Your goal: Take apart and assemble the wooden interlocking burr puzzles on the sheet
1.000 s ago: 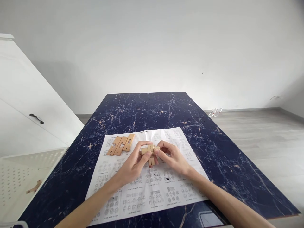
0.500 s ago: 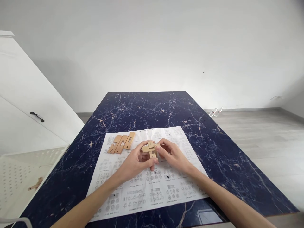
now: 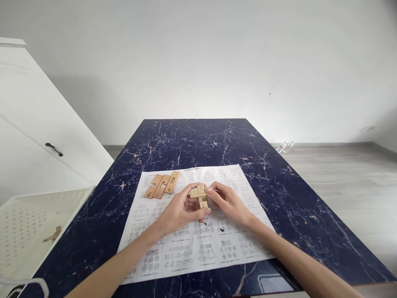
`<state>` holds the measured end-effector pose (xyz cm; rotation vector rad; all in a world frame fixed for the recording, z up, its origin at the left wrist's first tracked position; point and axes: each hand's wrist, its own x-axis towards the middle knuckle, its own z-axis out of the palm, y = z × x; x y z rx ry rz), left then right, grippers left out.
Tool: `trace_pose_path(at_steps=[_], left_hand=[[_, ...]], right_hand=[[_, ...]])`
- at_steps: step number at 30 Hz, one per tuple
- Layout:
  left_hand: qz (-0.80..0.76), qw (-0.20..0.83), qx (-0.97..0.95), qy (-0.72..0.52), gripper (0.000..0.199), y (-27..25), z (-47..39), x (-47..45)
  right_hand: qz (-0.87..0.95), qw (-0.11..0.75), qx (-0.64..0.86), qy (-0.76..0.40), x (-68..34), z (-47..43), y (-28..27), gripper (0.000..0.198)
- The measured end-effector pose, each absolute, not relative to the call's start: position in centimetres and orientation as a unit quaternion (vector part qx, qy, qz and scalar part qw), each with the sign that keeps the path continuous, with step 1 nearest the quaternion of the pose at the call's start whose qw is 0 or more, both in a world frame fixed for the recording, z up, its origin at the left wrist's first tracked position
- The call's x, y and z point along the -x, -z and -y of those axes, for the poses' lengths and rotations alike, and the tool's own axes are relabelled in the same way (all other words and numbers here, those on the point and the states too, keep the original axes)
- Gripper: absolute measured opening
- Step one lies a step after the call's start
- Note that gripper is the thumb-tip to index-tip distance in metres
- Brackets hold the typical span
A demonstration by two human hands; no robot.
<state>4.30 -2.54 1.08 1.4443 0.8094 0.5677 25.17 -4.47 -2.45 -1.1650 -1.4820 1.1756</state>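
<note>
A light wooden interlocking block puzzle (image 3: 198,193) is held just above the printed instruction sheet (image 3: 173,261). My left hand (image 3: 181,207) wraps round its left and lower sides, thumb pressed at the front block. On the right, my right hand (image 3: 226,200) pinches the puzzle's right end between thumb and fingers. Parts of the puzzle are hidden behind my fingers. Left of my hands, three flat slotted wooden pieces (image 3: 161,186) lie side by side on the sheet, marked with numbers.
The dark blue marbled table (image 3: 192,140) carries the sheet. A white perforated basket (image 3: 25,223) with a wooden piece (image 3: 52,234) in it stands at the left, below a white cabinet (image 3: 37,124). Clear bottles (image 3: 285,146) are on the floor at the right.
The whole view has shifted slightly, so everything appears a little further right. Both hands keep their hold on the puzzle, with its blocks turned very slightly.
</note>
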Motion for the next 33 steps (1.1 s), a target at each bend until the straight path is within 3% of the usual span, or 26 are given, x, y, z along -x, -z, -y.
trace_pose_path(at_steps=[5, 10, 14, 17, 19, 25, 33], left_hand=[[-0.323, 0.674, -0.606, -0.271, 0.062, -0.9, 2.1, -4.3], [-0.362, 0.646, -0.568, -0.359, 0.058, -0.4, 1.0, -3.8], [-0.384, 0.638, -0.544, -0.387, 0.050, -0.2, 0.6, -3.6], [-0.368, 0.644, -0.549, -0.385, 0.048, -0.3, 0.8, -3.6], [-0.355, 0.647, -0.561, -0.375, 0.052, -0.6, 1.0, -3.7], [-0.366, 0.605, -0.599, -0.375, 0.076, -0.8, 1.9, -3.8], [-0.372, 0.376, -0.750, -0.397, 0.068, 0.0, 2.4, -3.7]], right_hand=[[0.596, 0.449, 0.457, -0.484, -25.3, 4.4, 2.3, 0.047], [0.658, 0.450, 0.502, -0.336, -25.7, 4.3, 2.4, 0.031], [0.725, 0.379, 0.510, -0.267, -25.8, 4.3, 3.2, 0.067], [0.740, 0.363, 0.498, -0.267, -25.8, 4.1, 3.4, 0.063], [0.716, 0.375, 0.495, -0.320, -25.9, 4.0, 3.1, 0.056], [0.523, 0.440, 0.364, -0.633, -26.9, 3.7, 1.6, 0.057], [0.445, 0.443, 0.269, -0.730, -26.3, 4.0, 2.0, 0.060]])
